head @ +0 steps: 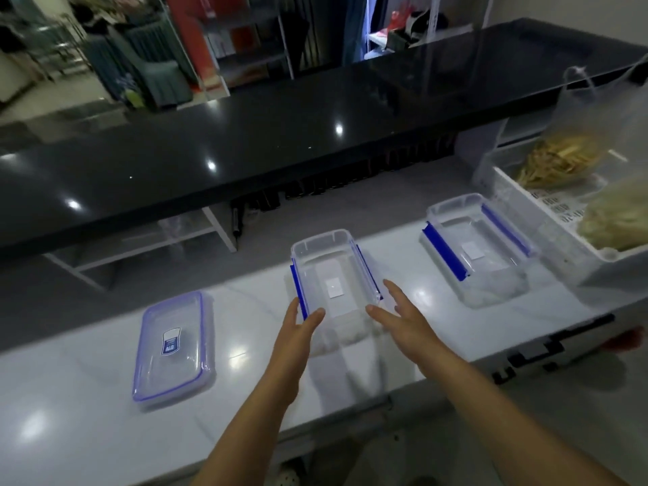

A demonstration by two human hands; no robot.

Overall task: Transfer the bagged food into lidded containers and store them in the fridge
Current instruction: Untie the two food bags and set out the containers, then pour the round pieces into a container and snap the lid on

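A clear container with blue side clips point(333, 271) stands in the middle of the white counter point(245, 345), lidded as far as I can tell. My left hand point(301, 327) touches its near left corner with straight fingers. My right hand point(399, 317) is beside its near right corner, fingers straight, holding nothing. A loose clear lid with a blue rim point(173, 349) lies flat to the left. A second clipped container point(477, 247) stands to the right. Two clear bags of pale food, one point(564, 159) behind the other point(617, 219), sit in a white tray point(536, 219) at the far right.
A glossy black raised ledge point(280, 135) runs along the back of the counter. Under it is a dark gap with shelving. The counter's front edge point(350, 412) is close to me. A room with shelves and a green chair lies beyond.
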